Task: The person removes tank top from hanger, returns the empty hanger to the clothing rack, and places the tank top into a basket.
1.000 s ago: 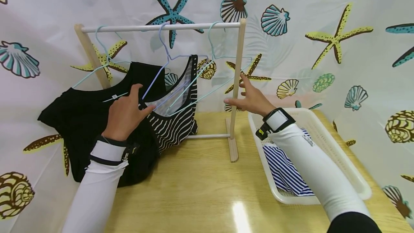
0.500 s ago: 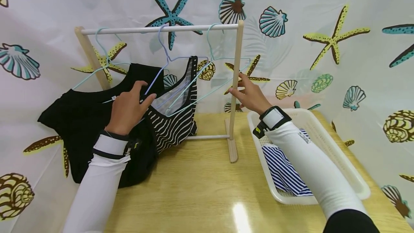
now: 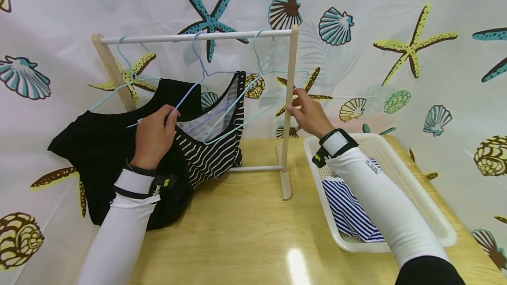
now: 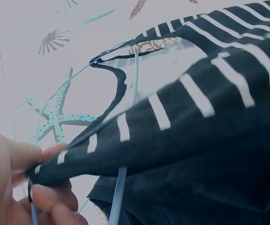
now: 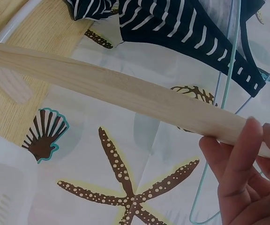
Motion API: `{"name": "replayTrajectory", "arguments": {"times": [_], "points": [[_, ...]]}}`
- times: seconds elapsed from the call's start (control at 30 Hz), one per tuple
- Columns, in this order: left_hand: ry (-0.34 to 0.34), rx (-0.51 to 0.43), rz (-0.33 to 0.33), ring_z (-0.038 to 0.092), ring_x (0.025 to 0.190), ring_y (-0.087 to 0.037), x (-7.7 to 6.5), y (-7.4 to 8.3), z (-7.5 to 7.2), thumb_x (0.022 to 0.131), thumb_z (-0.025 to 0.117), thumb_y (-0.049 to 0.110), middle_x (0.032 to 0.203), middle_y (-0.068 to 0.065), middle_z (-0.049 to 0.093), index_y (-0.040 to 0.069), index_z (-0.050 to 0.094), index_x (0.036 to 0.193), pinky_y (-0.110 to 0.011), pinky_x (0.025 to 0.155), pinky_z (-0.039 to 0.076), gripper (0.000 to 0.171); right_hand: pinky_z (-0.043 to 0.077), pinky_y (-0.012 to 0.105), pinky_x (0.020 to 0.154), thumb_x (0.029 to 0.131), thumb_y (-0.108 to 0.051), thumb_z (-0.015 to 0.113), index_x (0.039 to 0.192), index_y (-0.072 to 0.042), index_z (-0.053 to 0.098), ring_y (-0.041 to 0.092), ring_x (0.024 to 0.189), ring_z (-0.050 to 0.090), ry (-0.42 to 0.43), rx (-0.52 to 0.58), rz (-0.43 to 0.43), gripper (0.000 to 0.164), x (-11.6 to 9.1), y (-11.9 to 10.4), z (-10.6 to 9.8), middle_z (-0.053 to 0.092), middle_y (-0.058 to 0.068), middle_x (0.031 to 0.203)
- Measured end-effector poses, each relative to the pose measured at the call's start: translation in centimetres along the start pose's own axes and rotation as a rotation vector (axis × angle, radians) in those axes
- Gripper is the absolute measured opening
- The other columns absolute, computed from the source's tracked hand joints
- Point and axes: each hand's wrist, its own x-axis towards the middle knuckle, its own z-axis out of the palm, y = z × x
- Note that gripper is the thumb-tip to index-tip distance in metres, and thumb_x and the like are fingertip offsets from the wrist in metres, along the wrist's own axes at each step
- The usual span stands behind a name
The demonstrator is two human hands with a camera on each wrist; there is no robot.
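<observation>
— Below the rail, on the purple hanger, hangs the striped top. How would it handle?

— Light and soft, I'd judge: thin cloth that folds wherever nothing stretches it. It seems hardly fragile, though the hanger looks smooth, so a strap could slip along it.

— Where to take hold?

— At a strap end, I'd say, cloth and hanger together. That's where the left hand is: thumb and fingers pinched close on the held strap, around the hanger's arm. The hanger looks stiffer, slim and light.

— Which way does the top point?

— Centre a clock face on it in the head view. Its neckline faces twelve and the body drops toward six, so its long axis runs roughly twelve to six. The other strap reaches one o'clock, the held one between ten and eleven. The hanger's span runs from eight to two.

— And the right hand?

— Between two and three o'clock, thumb and fingers closed about the wooden post. How firmly, I cannot tell.

— Farther out?

— A mint hanger hooks the rail at one o'clock. The black top hangs at nine, and the white basket, holding blue-striped cloth, sits between three and four.
</observation>
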Motion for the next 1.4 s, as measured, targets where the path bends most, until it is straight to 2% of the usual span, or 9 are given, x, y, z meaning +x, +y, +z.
{"name": "replayTrajectory", "arguments": {"times": [0.13, 0.37, 0.63, 0.77, 0.93, 1.1, 1.2, 1.4], "points": [[0.035, -0.009, -0.023, 0.062, 0.076, -0.037, 0.0, 0.2, 0.2, 0.101, 0.050, 0.021, 0.089, -0.017, 0.069, 0.001, 0.066, 0.099, -0.050, 0.065, 0.042, 0.025, 0.054, 0.038, 0.053, 0.099, -0.016, 0.054, 0.137, -0.009, 0.040, 0.032, 0.094, 0.068, -0.005, -0.017, 0.000, 0.041, -0.1, -0.1, 0.0, 0.062, 0.020, 0.116], [0.117, -0.006, -0.037, 0.060, 0.072, -0.033, 0.2, 0.7, -0.5, 0.101, 0.052, 0.020, 0.086, -0.017, 0.068, 0.001, 0.068, 0.097, -0.046, 0.061, 0.039, 0.026, 0.054, 0.033, 0.052, 0.099, -0.015, 0.054, 0.137, -0.009, 0.039, 0.032, 0.094, 0.068, -0.027, -0.022, 0.016, 0.041, 0.0, -0.7, 0.1, 0.061, 0.020, 0.118], [0.207, -0.019, -0.040, 0.061, 0.077, -0.039, 1.1, 1.5, -3.3, 0.100, 0.051, 0.024, 0.088, -0.020, 0.069, 0.000, 0.069, 0.096, -0.051, 0.066, 0.040, 0.031, 0.054, 0.034, 0.052, 0.099, -0.013, 0.054, 0.136, -0.007, 0.039, 0.033, 0.095, 0.067, -0.008, -0.031, 0.017, 0.040, 0.4, -1.3, -0.1, 0.061, 0.020, 0.117], [0.235, -0.024, -0.061, 0.061, 0.078, -0.036, 0.8, 1.8, -5.1, 0.099, 0.051, 0.027, 0.089, -0.019, 0.070, 0.000, 0.070, 0.094, -0.043, 0.063, 0.036, 0.034, 0.054, 0.033, 0.052, 0.099, -0.014, 0.054, 0.136, -0.008, 0.039, 0.033, 0.097, 0.067, -0.018, -0.040, 0.019, 0.040, 0.6, -1.3, -0.3, 0.061, 0.020, 0.119], [0.278, -0.008, -0.090, 0.058, 0.071, -0.029, -0.4, 1.9, -7.1, 0.096, 0.053, 0.028, 0.084, -0.016, 0.070, 0.001, 0.073, 0.090, -0.030, 0.058, 0.029, 0.034, 0.054, 0.033, 0.052, 0.099, -0.015, 0.055, 0.135, -0.009, 0.040, 0.032, 0.097, 0.067, -0.020, -0.038, 0.017, 0.039, 0.7, -0.9, -0.4, 0.062, 0.019, 0.119], [0.291, 0.042, -0.141, 0.046, 0.065, -0.003, -2.4, 2.0, -9.2, 0.094, 0.055, 0.028, 0.080, -0.016, 0.069, 0.000, 0.073, 0.089, -0.021, 0.056, 0.028, 0.034, 0.054, 0.034, 0.052, 0.099, -0.015, 0.055, 0.135, -0.008, 0.040, 0.032, 0.097, 0.067, -0.026, -0.037, 0.013, 0.040, 0.8, -0.7, -0.3, 0.062, 0.020, 0.119], [0.313, 0.065, -0.165, 0.041, 0.063, 0.007, -3.7, 2.0, -10.4, 0.093, 0.056, 0.028, 0.080, -0.017, 0.069, -0.002, 0.073, 0.089, -0.018, 0.054, 0.028, 0.034, 0.054, 0.034, 0.052, 0.099, -0.015, 0.054, 0.136, -0.009, 0.040, 0.032, 0.097, 0.067, -0.027, -0.044, 0.009, 0.040, 0.8, -0.7, -0.2, 0.062, 0.020, 0.120], [0.319, 0.122, -0.228, 0.034, 0.057, 0.009, -6.5, 2.4, -12.6, 0.092, 0.056, 0.028, 0.074, -0.020, 0.065, -0.003, 0.072, 0.090, -0.015, 0.050, 0.025, 0.036, 0.055, 0.039, 0.055, 0.100, -0.015, 0.054, 0.138, -0.011, 0.038, 0.032, 0.098, 0.066, -0.032, -0.054, 0.033, 0.042, 0.5, -0.4, -0.2, 0.061, 0.019, 0.121]]}}
